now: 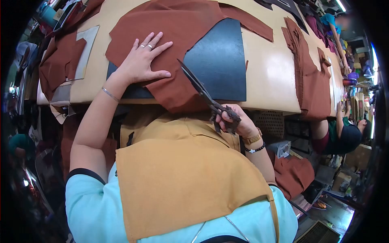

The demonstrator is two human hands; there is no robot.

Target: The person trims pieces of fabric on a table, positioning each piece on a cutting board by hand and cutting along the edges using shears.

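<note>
The left hand [144, 67] is spread flat on the brown sheet [178, 30], partly over the dark mat [223, 60] on the worktop [267, 81]; the right hand [239, 121] grips the scissors [208, 98], blades perhaps nearly together; better to keep the sheet smooth

This is a workshop. Cut brown sheets [162, 20] and a dark mat [223, 60] lie on the tabletop [271, 81], scissors [211, 103] beside them.

No legible text — labels, brands, numbers, signs — none readable.
</note>
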